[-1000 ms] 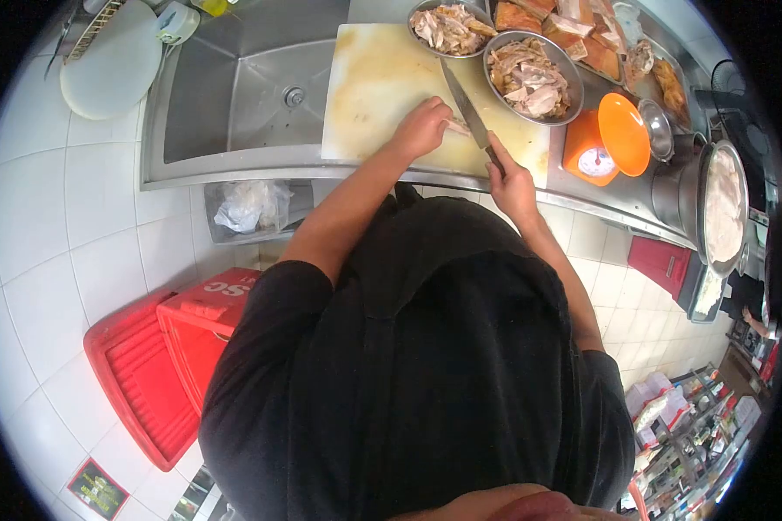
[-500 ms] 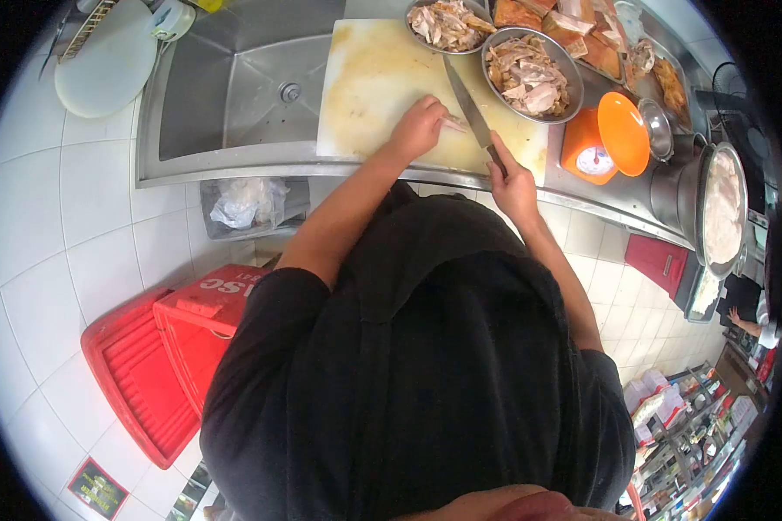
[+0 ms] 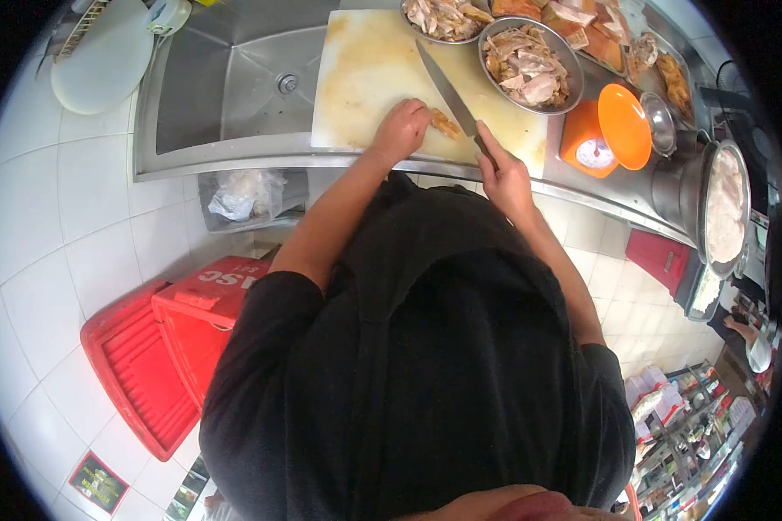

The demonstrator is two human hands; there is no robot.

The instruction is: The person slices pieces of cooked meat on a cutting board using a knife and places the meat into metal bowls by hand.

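Observation:
My right hand (image 3: 506,176) is closed round the dark handle of a long knife (image 3: 447,89), whose blade points up and left over the white cutting board (image 3: 356,74). Fingers curled, my left hand (image 3: 403,128) rests on the board; whatever it may hold is hidden. Just right of its fingertips lies a small browned piece of meat (image 3: 444,123), left of the blade. Two metal bowls of cut meat, a nearer one (image 3: 532,68) and a farther one (image 3: 446,17), stand at the board's upper right.
A steel sink (image 3: 261,113) is left of the board. To the right are an orange scale (image 3: 591,153) with an orange pan (image 3: 625,127), and a large pot (image 3: 682,191). Meat slabs (image 3: 595,30) lie behind. A red crate (image 3: 204,304) stands low left. Another person's arm (image 3: 740,328) shows far right.
The piece beside my left hand now shows its browned side instead of a pale one. My left hand has shifted slightly left, and the knife lies a little farther left and up.

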